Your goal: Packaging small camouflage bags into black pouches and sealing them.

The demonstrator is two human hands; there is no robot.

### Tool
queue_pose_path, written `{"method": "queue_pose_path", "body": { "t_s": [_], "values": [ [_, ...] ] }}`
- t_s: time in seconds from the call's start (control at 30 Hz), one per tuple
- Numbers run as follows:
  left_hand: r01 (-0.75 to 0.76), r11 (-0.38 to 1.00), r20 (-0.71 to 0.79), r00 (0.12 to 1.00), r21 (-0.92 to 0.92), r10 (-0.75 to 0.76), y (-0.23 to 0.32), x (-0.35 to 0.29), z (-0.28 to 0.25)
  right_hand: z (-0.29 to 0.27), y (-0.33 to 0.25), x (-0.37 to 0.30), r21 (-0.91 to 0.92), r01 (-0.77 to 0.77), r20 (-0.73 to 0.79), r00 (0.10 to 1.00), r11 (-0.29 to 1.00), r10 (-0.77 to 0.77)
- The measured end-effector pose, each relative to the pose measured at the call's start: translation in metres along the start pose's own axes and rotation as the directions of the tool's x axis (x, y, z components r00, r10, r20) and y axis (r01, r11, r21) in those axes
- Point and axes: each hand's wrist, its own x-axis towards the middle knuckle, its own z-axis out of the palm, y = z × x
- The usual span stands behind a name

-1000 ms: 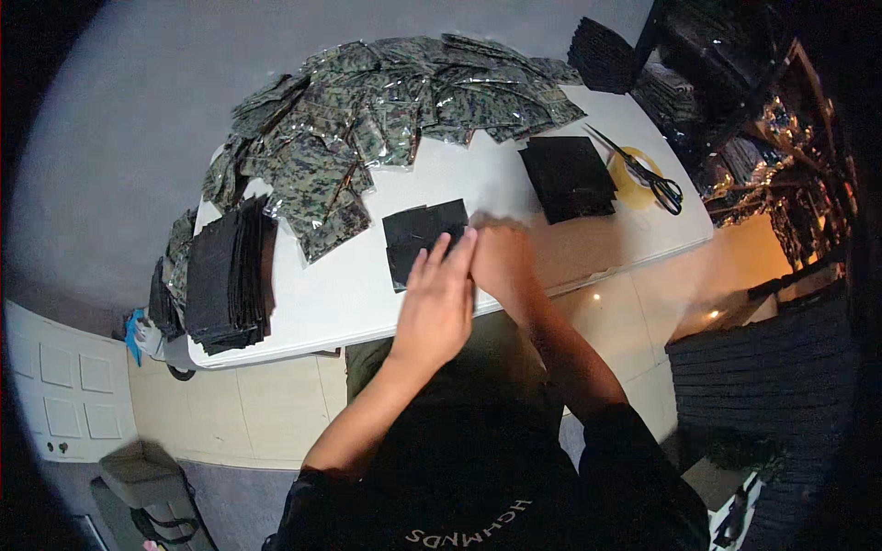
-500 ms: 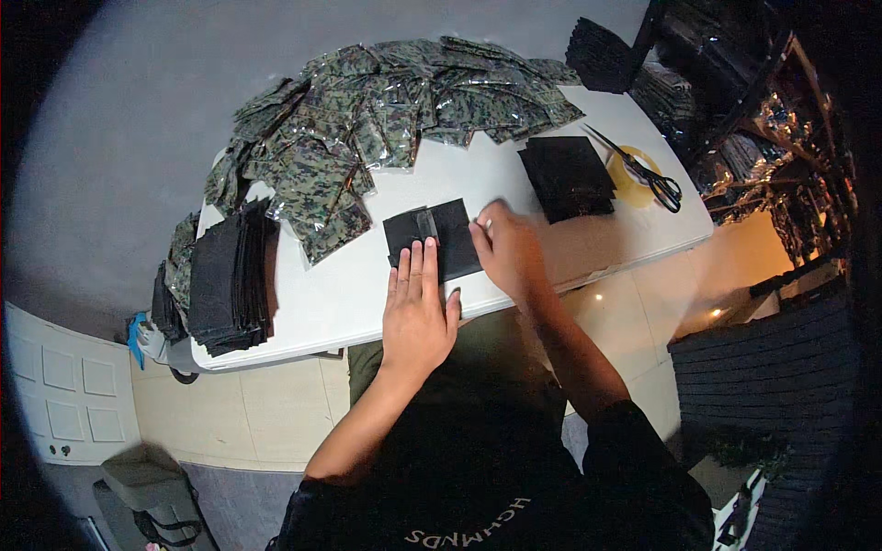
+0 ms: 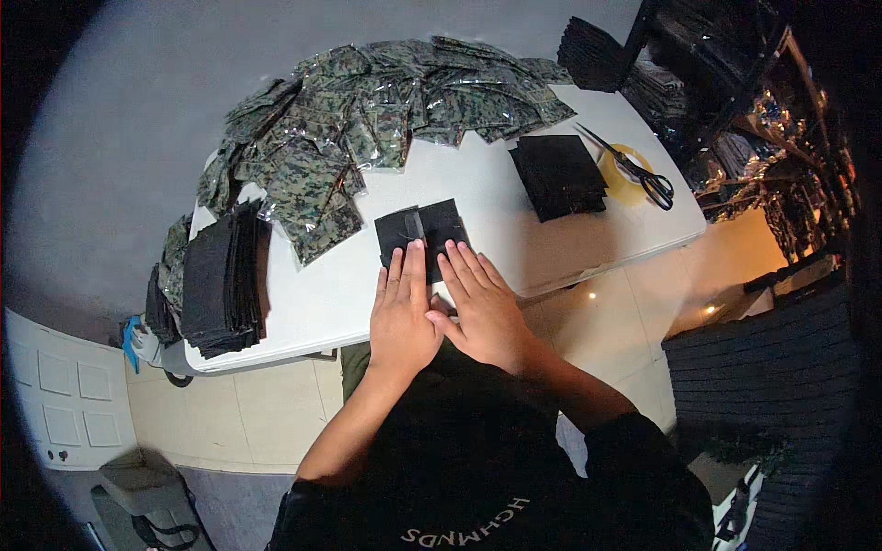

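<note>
A flat black fabric piece (image 3: 443, 217) lies at the table's near edge, in front of me. A shiny strip (image 3: 416, 225), which looks like clear tape, runs along its middle. My left hand (image 3: 401, 308) rests flat on the piece's left part, fingers stretched out, a fingertip at the lower end of the strip. Beside it, my right hand (image 3: 485, 310) presses flat on the right part with fingers extended. The two thumbs meet near the table edge. Both hands cover the near part of the piece.
On the white table (image 3: 478, 174), a black fabric stack (image 3: 559, 176) lies right, beside a yellowish tape roll (image 3: 625, 188) with black scissors (image 3: 643, 174) across it. A taller black stack (image 3: 220, 280) stands left. Camouflage items in clear bags (image 3: 322, 156) heap along the far side.
My right hand has come down from beside the black piece and now lies flat on it, next to my left. My left hand stays on the piece. The view has shifted slightly.
</note>
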Motion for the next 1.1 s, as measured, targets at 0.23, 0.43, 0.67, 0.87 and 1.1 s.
{"method": "queue_pose_path", "body": {
  "t_s": [0.23, 0.43, 0.67, 0.87, 1.1],
  "values": [
    [-0.045, 0.999, 0.023, 0.999, 0.027, 0.044, -0.004, -0.002, -0.005, 0.003, -0.005, 0.0, 0.009, -0.069, -0.026, 0.997, 0.998, 0.07],
    [-0.059, 0.996, 0.017, 0.998, 0.063, 0.058, -0.004, -0.003, -0.006, 0.004, -0.003, 0.0, 0.0, -0.064, -0.03, 0.997, 0.998, 0.064],
    [-0.004, 0.999, -0.009, 1.0, 0.034, 0.005, -0.008, -0.015, -0.016, 0.001, -0.004, -0.002, -0.02, -0.066, -0.001, 0.998, 0.998, 0.066],
    [-0.113, 0.986, 0.074, 0.99, -0.118, 0.122, 0.02, -0.011, -0.03, 0.009, 0.004, -0.006, -0.067, -0.047, -0.022, 0.999, 0.997, 0.046],
    [-0.088, 0.995, 0.08, 0.993, -0.041, 0.091, 0.02, -0.027, -0.01, 0.004, 0.002, -0.005, -0.071, -0.02, 0.015, 1.0, 0.997, 0.021]
  ]
}}
